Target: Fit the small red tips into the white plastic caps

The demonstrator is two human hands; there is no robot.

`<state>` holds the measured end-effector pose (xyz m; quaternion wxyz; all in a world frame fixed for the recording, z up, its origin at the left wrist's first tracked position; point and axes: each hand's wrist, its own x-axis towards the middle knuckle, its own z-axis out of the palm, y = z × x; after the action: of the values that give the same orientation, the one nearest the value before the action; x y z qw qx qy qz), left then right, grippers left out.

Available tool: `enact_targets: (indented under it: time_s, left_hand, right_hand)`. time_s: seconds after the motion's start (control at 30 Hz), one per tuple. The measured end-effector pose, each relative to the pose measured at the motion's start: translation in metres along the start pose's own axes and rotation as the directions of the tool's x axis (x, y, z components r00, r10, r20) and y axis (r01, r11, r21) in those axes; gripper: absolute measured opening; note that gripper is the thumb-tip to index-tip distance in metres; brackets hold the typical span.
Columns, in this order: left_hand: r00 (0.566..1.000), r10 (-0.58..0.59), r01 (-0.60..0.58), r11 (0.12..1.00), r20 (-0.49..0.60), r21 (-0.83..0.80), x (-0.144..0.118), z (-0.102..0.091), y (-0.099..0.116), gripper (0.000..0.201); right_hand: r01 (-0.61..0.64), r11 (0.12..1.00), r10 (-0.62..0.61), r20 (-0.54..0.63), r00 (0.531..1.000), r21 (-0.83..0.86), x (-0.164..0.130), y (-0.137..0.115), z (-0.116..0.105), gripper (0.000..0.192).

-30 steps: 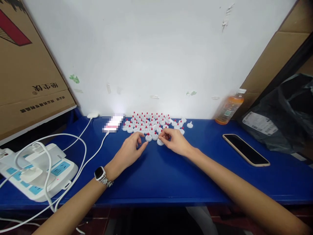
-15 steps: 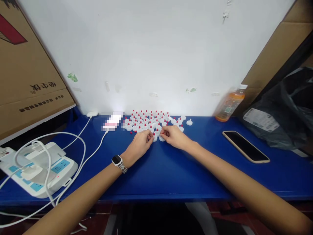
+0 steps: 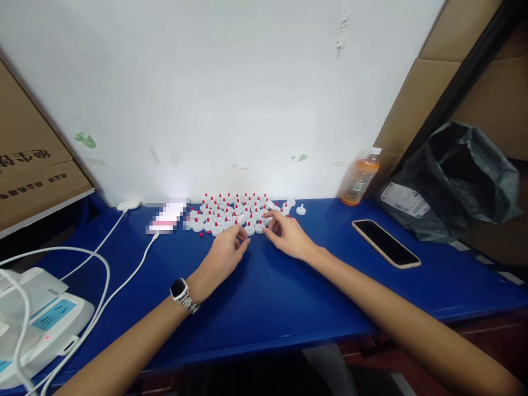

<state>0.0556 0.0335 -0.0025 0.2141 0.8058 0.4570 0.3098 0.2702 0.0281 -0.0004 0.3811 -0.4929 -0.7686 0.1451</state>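
Observation:
Many white nozzle caps, most with small red tips, stand in a cluster [image 3: 225, 212] at the back of the blue table. My left hand [image 3: 223, 253] is at the cluster's front edge, thumb and index finger close together; whatever they hold, if anything, is too small to make out. Just right of its fingertips sits a white cap [image 3: 249, 230] with a red tip. My right hand [image 3: 289, 237] is beside another front cap [image 3: 259, 227], thumb and index finger apart, holding nothing visible. A loose red tip [image 3: 201, 235] lies at the front left of the cluster.
A white cap without a red tip [image 3: 301, 210] stands apart at right. Farther right are a bottle of orange drink [image 3: 359, 179], a phone [image 3: 385, 243] and a dark plastic bag [image 3: 445, 187]. At left lie a power strip [image 3: 53, 324] and white cables [image 3: 136, 275].
My right thumb and index finger have parted from their pinch at a front cap, which now shows a red tip. The whole view has shifted to the right.

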Motion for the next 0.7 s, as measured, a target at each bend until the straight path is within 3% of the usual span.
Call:
enact_targets:
  time_s: [0.1,0.2,0.3,0.43,0.57,0.7]
  left_hand:
    - [0.995,0.048,-0.048,0.999,0.087,-0.006,-0.006,0.007,0.014,0.015]
    - [0.978,0.129,-0.126,0.992,0.164,-0.026,0.002,0.023,0.029,0.017]
    - [0.959,0.189,-0.183,0.982,0.209,-0.050,0.019,0.043,0.042,0.017]
    - [0.954,0.209,-0.190,0.976,0.213,-0.106,0.033,0.056,0.047,0.015]
    - [0.963,0.189,-0.172,0.980,0.190,-0.102,0.026,0.050,0.041,0.016]
    - [0.966,0.192,-0.179,0.980,0.174,-0.085,0.006,0.038,0.036,0.018]
  right_hand:
    - [-0.037,0.999,0.034,-0.065,0.997,-0.039,-0.009,0.009,-0.021,0.017]
    - [-0.161,0.984,0.144,-0.183,0.972,-0.082,-0.009,0.034,-0.044,0.015]
    - [-0.331,0.933,0.283,-0.284,0.916,-0.141,0.001,0.065,-0.061,0.020]
    - [-0.469,0.866,0.413,-0.280,0.867,-0.175,0.015,0.095,-0.064,0.038]
    - [-0.469,0.866,0.425,-0.240,0.873,-0.171,0.014,0.099,-0.060,0.017]
    - [-0.331,0.939,0.291,-0.301,0.908,-0.089,-0.010,0.071,-0.063,0.014]
